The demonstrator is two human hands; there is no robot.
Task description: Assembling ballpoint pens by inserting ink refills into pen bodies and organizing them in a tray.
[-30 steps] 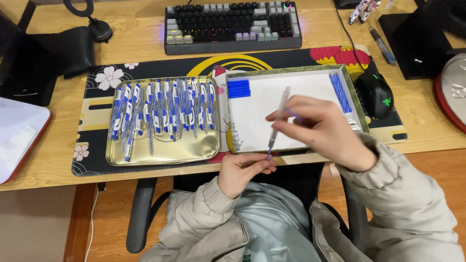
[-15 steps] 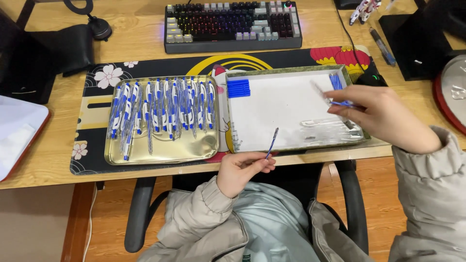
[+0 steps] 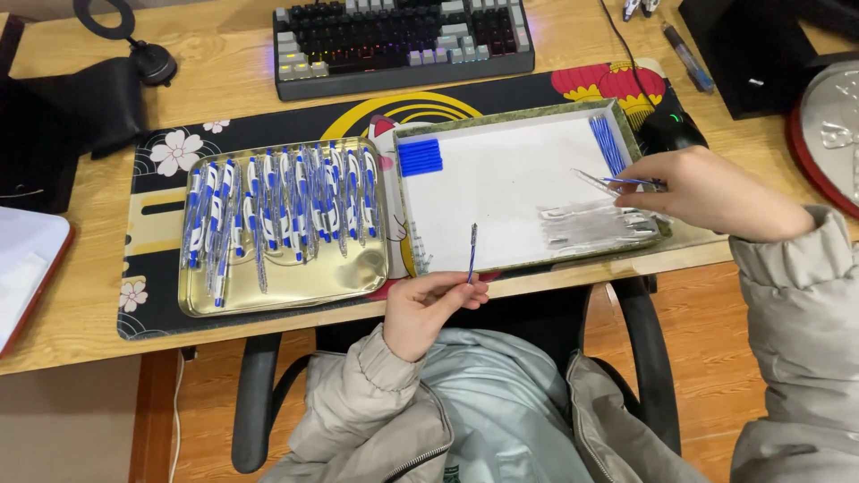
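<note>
Near the desk's front edge, the left hand (image 3: 429, 309) pinches a blue refill (image 3: 472, 253) upright. Rightward, the right hand (image 3: 707, 192) grips a thin pen part (image 3: 631, 182) over the white tray (image 3: 501, 179), whose middle lies bare; clear barrels (image 3: 595, 224) there are hard to distinguish.

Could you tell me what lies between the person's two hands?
In the head view, only bare white tray lining lies between the left hand and right hand.

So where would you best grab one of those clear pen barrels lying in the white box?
Probably at mid-length, coming from above: the clear barrels lie flat, side by side, near the white box's right end, long sides up. The right hand hovers there, already pinching a thin blue piece.
</note>
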